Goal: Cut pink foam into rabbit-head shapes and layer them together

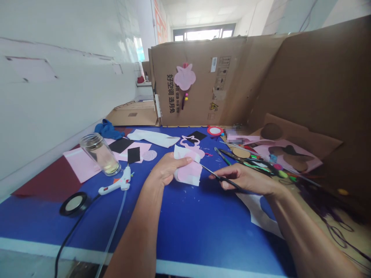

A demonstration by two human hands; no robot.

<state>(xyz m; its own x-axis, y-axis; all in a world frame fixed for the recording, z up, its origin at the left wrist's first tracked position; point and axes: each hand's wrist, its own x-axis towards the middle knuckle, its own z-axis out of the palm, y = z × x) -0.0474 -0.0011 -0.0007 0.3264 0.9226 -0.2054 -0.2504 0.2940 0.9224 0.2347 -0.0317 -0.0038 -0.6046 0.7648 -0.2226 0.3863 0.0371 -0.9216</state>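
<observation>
I see the left hand (168,168) pinching one pink-and-white piece (189,172) above the middle of the blue table (185,231); right hand (246,179) gripping one pair of scissors (222,178), blades at the piece's right edge. Partway, I judge: corners look untrimmed; one scalloped pink cut-out (184,77) hangs on the cardboard (197,110), already shaped. Outward, I count three black sheets (133,155), one glue gun (117,184), one glass jar (100,154)

A white wall (75,100) flanks the blue table (188,227), a bright window (203,35) beyond.
</observation>
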